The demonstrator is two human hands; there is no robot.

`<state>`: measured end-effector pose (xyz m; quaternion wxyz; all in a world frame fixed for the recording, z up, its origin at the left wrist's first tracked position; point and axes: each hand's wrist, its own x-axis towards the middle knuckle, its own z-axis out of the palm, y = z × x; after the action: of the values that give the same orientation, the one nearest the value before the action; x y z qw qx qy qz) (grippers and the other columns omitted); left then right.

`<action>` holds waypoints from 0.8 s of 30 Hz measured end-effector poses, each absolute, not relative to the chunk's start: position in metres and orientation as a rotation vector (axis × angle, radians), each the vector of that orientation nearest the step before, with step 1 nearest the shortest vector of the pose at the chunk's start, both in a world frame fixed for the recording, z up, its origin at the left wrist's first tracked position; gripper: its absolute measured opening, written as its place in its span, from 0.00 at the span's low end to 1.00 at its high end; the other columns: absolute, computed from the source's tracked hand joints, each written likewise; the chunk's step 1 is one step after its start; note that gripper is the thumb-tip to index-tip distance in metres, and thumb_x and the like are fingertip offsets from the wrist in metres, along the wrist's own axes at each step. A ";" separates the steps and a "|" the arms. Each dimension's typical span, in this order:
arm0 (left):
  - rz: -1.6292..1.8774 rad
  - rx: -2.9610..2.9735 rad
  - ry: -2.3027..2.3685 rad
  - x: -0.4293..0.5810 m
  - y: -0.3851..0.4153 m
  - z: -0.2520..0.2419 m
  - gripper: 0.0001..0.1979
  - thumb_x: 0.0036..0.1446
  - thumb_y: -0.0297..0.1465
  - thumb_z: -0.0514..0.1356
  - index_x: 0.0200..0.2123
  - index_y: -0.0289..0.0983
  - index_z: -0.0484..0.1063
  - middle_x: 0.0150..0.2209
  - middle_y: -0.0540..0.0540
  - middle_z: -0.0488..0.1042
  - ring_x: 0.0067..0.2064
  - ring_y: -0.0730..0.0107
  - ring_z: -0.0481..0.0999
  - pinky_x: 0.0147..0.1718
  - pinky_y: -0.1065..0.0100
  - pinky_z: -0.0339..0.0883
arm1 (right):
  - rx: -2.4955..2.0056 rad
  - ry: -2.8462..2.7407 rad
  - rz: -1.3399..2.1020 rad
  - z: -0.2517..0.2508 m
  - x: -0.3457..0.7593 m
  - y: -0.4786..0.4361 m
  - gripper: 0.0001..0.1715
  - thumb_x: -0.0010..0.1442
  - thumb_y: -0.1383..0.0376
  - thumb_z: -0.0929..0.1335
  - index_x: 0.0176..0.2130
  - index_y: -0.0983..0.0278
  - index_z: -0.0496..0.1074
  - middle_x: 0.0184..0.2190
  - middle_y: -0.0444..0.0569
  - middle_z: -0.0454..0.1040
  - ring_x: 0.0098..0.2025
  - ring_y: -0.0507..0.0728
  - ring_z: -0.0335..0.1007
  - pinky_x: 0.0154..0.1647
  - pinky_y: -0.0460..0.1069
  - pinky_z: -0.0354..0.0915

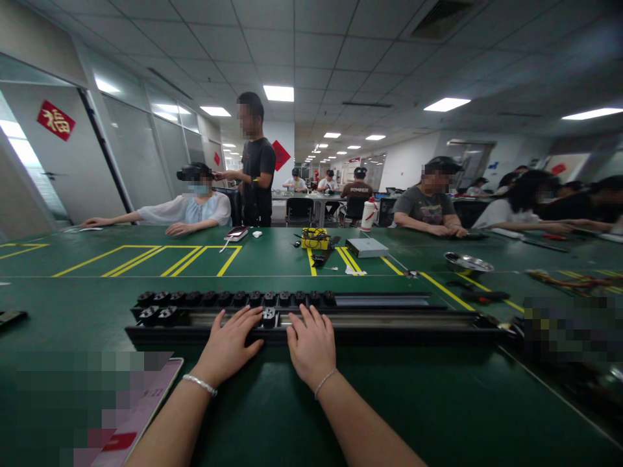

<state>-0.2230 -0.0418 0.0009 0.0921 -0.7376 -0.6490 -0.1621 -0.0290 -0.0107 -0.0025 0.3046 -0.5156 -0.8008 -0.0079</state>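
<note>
A long black rail tray (389, 319) lies across the green table in front of me. Several small black parts (228, 298) fill its far slot in a row, and two more (158, 315) sit at the left of the near slot. My left hand (228, 347) rests on the tray's near edge with its fingers stretched out. My right hand (311, 344) lies beside it, fingers flat. Between the fingertips of both hands sits one small black part (268, 317) in the near slot; neither hand grips it.
A phone (141, 415) lies at the near left. Further off are a yellow tool (314, 238), a grey box (367, 247), a metal bowl (468, 263) and pliers (479, 296). Seated people work at the far edge and right; one person stands at the back.
</note>
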 end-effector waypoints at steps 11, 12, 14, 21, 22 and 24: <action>-0.503 -2.190 -1.910 -0.225 -0.041 -0.003 0.25 0.51 0.38 0.55 0.54 0.49 0.60 0.58 0.49 0.64 0.60 0.60 0.58 0.59 0.44 0.35 | -1.378 -2.127 -0.033 -0.003 -0.029 -0.011 0.21 0.63 0.57 0.55 0.51 0.53 0.67 0.58 0.44 0.61 0.60 0.58 0.50 0.58 0.55 0.42; -0.503 -2.188 -1.910 -0.225 -0.041 -0.003 0.25 0.51 0.37 0.55 0.54 0.48 0.61 0.58 0.49 0.64 0.60 0.60 0.58 0.59 0.45 0.35 | -1.382 -2.132 -0.035 -0.003 -0.029 -0.011 0.21 0.63 0.57 0.55 0.51 0.52 0.67 0.58 0.44 0.61 0.60 0.58 0.50 0.58 0.55 0.42; -0.503 -2.188 -1.908 -0.225 -0.041 -0.003 0.25 0.51 0.37 0.55 0.54 0.48 0.61 0.58 0.49 0.64 0.60 0.60 0.58 0.59 0.45 0.35 | -1.388 -2.141 -0.039 -0.002 -0.029 -0.012 0.21 0.63 0.56 0.55 0.51 0.52 0.67 0.58 0.44 0.61 0.61 0.58 0.49 0.58 0.56 0.42; -0.496 -2.202 -1.925 -0.225 -0.041 -0.002 0.24 0.51 0.38 0.54 0.54 0.49 0.60 0.58 0.49 0.63 0.61 0.59 0.57 0.59 0.43 0.36 | -1.401 -2.154 -0.034 0.001 -0.029 -0.013 0.22 0.63 0.57 0.55 0.52 0.53 0.67 0.58 0.44 0.60 0.61 0.58 0.49 0.58 0.56 0.42; -0.494 -2.199 -1.925 -0.225 -0.041 -0.002 0.24 0.51 0.38 0.54 0.54 0.49 0.60 0.58 0.49 0.63 0.61 0.59 0.57 0.59 0.43 0.36 | -1.405 -2.158 -0.036 0.001 -0.029 -0.013 0.22 0.63 0.57 0.55 0.52 0.53 0.67 0.58 0.44 0.60 0.61 0.58 0.49 0.58 0.55 0.42; -0.490 -2.194 -1.920 -0.225 -0.041 -0.002 0.24 0.51 0.38 0.54 0.54 0.49 0.61 0.58 0.49 0.63 0.61 0.59 0.57 0.59 0.44 0.36 | -1.405 -2.159 -0.035 0.001 -0.029 -0.013 0.22 0.63 0.57 0.55 0.52 0.53 0.67 0.58 0.44 0.61 0.61 0.57 0.49 0.58 0.55 0.42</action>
<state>-0.2250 -0.0408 -0.0015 0.0926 -0.7390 -0.6466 -0.1650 -0.0286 -0.0132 0.0014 0.2790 -0.5239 -0.8046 -0.0129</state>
